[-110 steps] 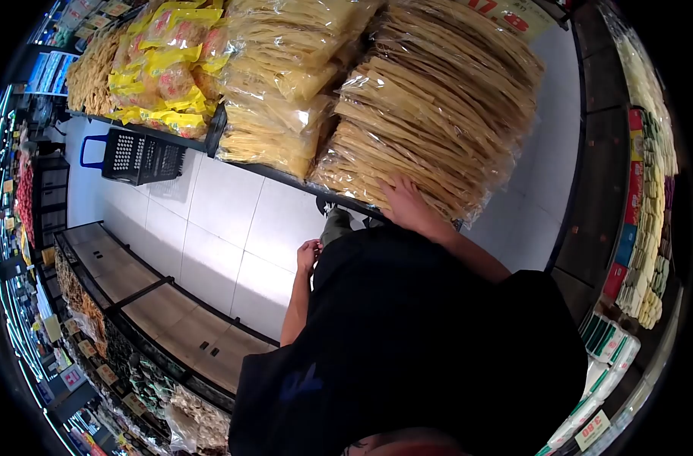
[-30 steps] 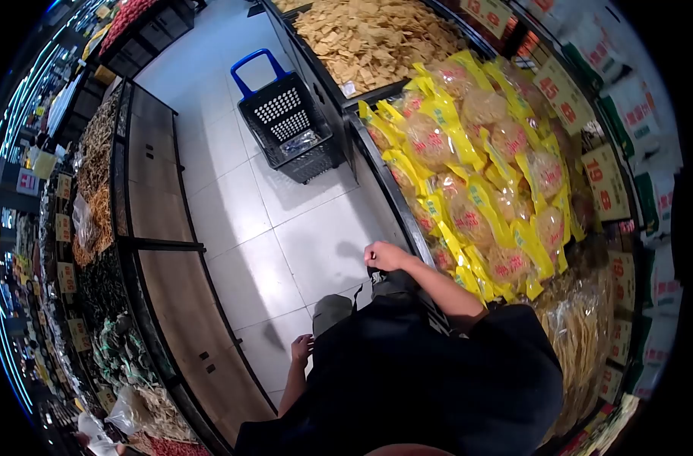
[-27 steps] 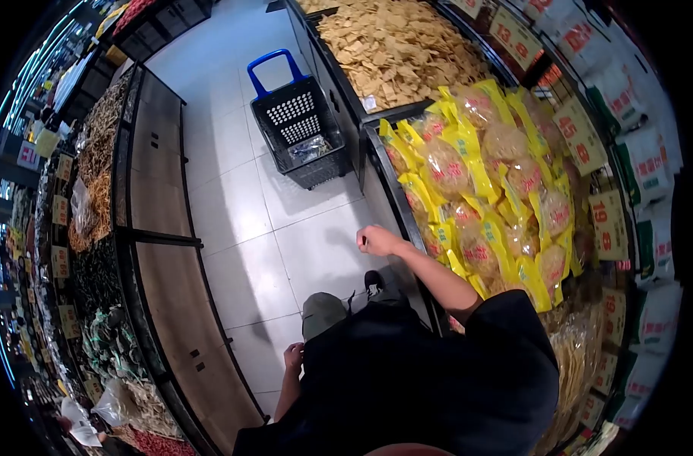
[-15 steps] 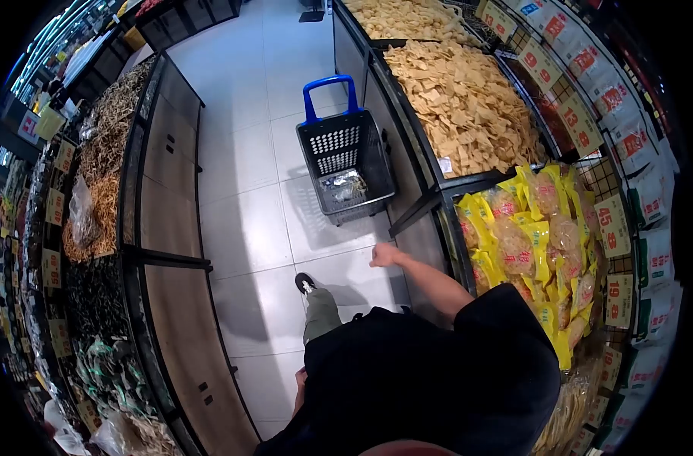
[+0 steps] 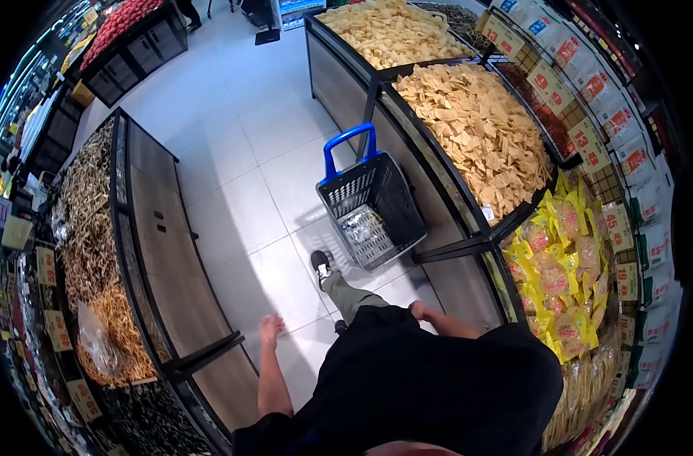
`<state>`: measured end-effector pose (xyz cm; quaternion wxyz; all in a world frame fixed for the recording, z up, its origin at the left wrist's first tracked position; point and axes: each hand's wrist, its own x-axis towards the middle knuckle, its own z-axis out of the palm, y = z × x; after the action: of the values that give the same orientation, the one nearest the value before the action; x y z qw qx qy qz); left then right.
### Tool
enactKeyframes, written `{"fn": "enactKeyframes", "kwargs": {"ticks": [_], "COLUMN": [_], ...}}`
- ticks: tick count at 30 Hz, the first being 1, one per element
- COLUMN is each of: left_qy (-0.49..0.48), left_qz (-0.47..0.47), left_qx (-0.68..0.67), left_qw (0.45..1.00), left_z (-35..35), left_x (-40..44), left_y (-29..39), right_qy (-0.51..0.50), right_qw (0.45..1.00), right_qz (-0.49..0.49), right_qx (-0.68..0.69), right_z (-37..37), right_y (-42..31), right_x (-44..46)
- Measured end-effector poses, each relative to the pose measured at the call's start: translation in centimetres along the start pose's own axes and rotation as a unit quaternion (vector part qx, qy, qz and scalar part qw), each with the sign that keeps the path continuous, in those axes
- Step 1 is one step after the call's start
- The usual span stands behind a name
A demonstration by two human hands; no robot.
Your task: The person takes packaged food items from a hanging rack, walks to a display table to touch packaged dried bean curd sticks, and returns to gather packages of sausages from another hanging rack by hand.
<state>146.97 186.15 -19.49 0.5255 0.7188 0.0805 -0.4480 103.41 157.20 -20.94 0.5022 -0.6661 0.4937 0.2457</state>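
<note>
1. The left hand (image 5: 270, 328) hangs loosely open, apparently holding nothing, over the pale tiled floor (image 5: 232, 220).
2. The right hand (image 5: 420, 310), near the body, looks curled; whether it holds anything cannot be told.
3. Ahead, touched by neither hand, a black perforated plastic basket (image 5: 398, 199) with a blue handle (image 5: 329, 158) stands beside the wood-panelled bench (image 5: 462, 287).
4. Shiny clear plastic packaging (image 5: 363, 224) already lies inside; the basket seems partly filled, with room left.

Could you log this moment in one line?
left hand: open, over floor | right hand: by black shirt, grip unclear | basket: on floor, packet inside
</note>
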Motion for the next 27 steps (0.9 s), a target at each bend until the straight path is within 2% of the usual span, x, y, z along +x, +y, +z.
{"fn": "enactKeyframes", "kwargs": {"ticks": [3,5,6,7,9,10,11,12,13,16,21,25,27], "left_qy": [-0.028,-0.054,-0.062,-0.055,-0.015,0.018,0.006,-0.003,-0.004,-0.010,-0.050,-0.100,-0.113], "left_qz": [0.019,0.003,-0.016,-0.047,-0.094,-0.118,-0.082,-0.046,-0.016,0.004,0.023,0.037,-0.036], "left_qx": [-0.026,-0.024,-0.017,0.009,0.049,0.062,0.220,0.292,0.321,0.319,0.343,0.356,0.275], "left_qw": [0.999,0.998,0.998,0.997,0.994,0.991,0.972,0.955,0.947,0.948,0.938,0.928,0.954], "left_z": [0.3,-0.5,-1.1,-2.3,-2.3,-2.2,-2.8,-3.7,-4.7,-6.9,-8.4,-9.4,-8.7], "left_x": [5.1,8.5,9.1,10.1,11.1,10.3,10.7,12.6,14.2,20.2,33.1,45.4,51.3], "left_y": [7.0,8.7,9.3,8.7,11.3,13.2,15.3,15.6,15.5,16.6,23.8,35.6,43.6], "right_qy": [-0.004,-0.023,0.006,0.038,0.013,0.072,-0.058,-0.049,-0.053,-0.027,0.008,0.055,0.067], "right_qw": [1.000,0.999,0.998,0.996,0.990,0.979,0.951,0.991,0.979,0.962,0.957,0.967,0.955], "right_qz": [-0.017,-0.038,-0.060,-0.082,-0.124,-0.161,-0.232,-0.086,-0.127,-0.193,-0.214,-0.084,0.058], "right_qx": [0.014,0.005,0.003,0.001,-0.068,-0.104,-0.195,0.086,0.152,0.192,0.194,0.234,0.284], "right_z": [0.2,-0.6,-1.2,-2.4,-4.7,-5.2,-9.3,-11.1,-13.5,-21.7,-28.7,-29.7,-29.4], "right_y": [-5.1,-9.4,-12.4,-15.8,-22.4,-25.8,-32.9,-38.1,-43.1,-57.3,-67.3,-65.5,-65.4], "right_x": [7.6,13.3,15.2,17.7,25.1,28.8,28.6,29.7,30.9,31.2,39.7,46.5,46.3]}}
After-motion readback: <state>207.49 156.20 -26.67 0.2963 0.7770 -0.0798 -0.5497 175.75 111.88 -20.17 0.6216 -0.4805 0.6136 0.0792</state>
